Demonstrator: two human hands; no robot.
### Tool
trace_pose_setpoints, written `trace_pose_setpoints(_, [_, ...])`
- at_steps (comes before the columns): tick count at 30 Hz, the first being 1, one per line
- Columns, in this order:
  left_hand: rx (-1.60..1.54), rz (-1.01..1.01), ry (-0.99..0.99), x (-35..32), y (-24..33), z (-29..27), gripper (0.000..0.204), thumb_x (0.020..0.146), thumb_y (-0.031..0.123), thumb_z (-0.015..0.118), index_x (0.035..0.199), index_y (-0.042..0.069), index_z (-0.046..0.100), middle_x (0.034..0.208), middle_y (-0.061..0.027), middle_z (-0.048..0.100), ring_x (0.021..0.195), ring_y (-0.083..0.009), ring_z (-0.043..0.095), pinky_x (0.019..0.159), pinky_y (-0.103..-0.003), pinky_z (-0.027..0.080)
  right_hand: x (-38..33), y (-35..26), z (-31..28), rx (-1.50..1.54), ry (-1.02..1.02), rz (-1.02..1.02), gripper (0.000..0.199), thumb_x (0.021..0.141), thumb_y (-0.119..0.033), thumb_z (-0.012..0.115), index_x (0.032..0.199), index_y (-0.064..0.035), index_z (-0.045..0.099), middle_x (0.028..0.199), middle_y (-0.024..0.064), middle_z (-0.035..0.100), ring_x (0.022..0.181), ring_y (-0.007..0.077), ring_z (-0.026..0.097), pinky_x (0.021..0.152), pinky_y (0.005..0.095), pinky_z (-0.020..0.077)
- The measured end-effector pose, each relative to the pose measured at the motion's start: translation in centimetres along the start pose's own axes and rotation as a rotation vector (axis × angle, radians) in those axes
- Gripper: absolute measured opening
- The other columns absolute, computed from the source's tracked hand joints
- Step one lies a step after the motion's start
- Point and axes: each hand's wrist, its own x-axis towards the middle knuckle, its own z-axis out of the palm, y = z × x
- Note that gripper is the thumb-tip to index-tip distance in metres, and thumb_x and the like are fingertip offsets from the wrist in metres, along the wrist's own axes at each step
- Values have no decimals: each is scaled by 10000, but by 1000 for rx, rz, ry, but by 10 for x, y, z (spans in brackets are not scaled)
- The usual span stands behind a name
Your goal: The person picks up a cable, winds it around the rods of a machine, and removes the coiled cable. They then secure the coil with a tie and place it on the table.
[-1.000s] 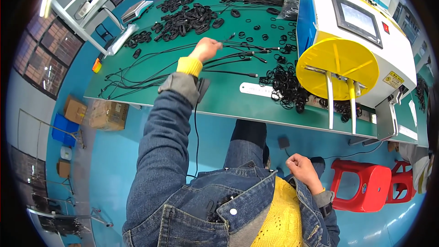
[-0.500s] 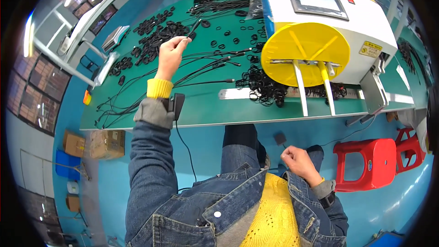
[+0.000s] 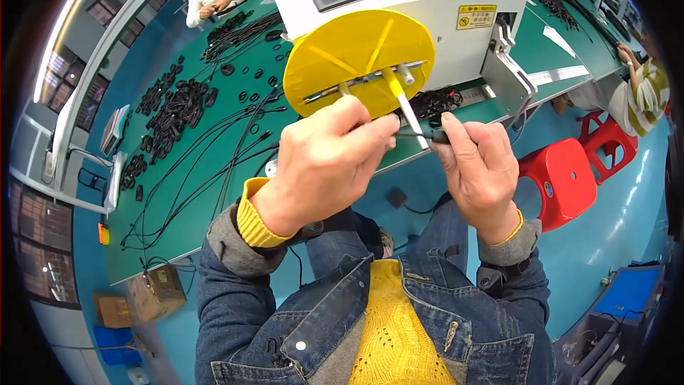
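Where the left hand [image 3: 324, 164] reached across the green table [image 3: 214, 192] a moment ago, both hands now meet; right hand [image 3: 477, 167] and left pinch one black cable [image 3: 417, 135] before the yellow disc [image 3: 356, 57].

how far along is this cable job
Done: coiled cables lie heaped on the green bench. In hand: the left hand and right hand pinch one thin black cable between them, in front of the yellow disc of the white machine. Left: many straight cables lie uncoiled on the bench.
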Motion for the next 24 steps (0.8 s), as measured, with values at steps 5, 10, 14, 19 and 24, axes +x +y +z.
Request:
trace_pose_setpoints(5, [-65, -259, 19, 5, -12, 29, 116, 737, 63, 666, 853, 54, 662, 658, -81, 531, 541, -212, 547, 495, -281, 441, -7, 34, 22, -98, -55, 71, 318, 679, 9, 679, 988, 25, 603, 780, 112, 556, 690, 258, 554, 589, 334, 468])
trace_pose_setpoints(10, [-154, -473, 59, -11, -29, 37, 91, 753, 80, 664, 829, 32, 665, 671, -96, 545, 573, -210, 554, 530, -286, 444, -11, 54, 62, -77, -108, 173, 178, 733, -47, 644, 888, 6, 572, 766, 128, 559, 710, 281, 569, 608, 353, 476])
trace_pose_setpoints(14, [-134, -466, 57, -7, -34, 45, 74, 750, 70, 662, 806, 23, 668, 674, -93, 551, 584, -202, 553, 536, -282, 439, -11, 64, 86, -86, -171, 206, 119, 767, -75, 620, 828, -2, 548, 726, 132, 559, 678, 294, 568, 571, 374, 461])
trace_pose_setpoints(19, [-73, -413, 100, -17, -45, 47, 68, 754, 54, 658, 806, 11, 663, 668, -82, 548, 569, -193, 546, 529, -278, 435, -20, 54, 100, -74, -122, 286, 113, 793, -105, 604, 759, -14, 546, 677, 131, 556, 637, 311, 565, 543, 391, 450])
trace_pose_setpoints(24, [-265, -521, 175, -40, -54, 39, 95, 770, 56, 657, 842, -5, 664, 686, -79, 593, 580, -124, 545, 543, -247, 435, -47, 45, 81, -95, -108, 379, 187, 811, -169, 601, 704, -19, 575, 645, 142, 560, 606, 333, 557, 532, 408, 439])
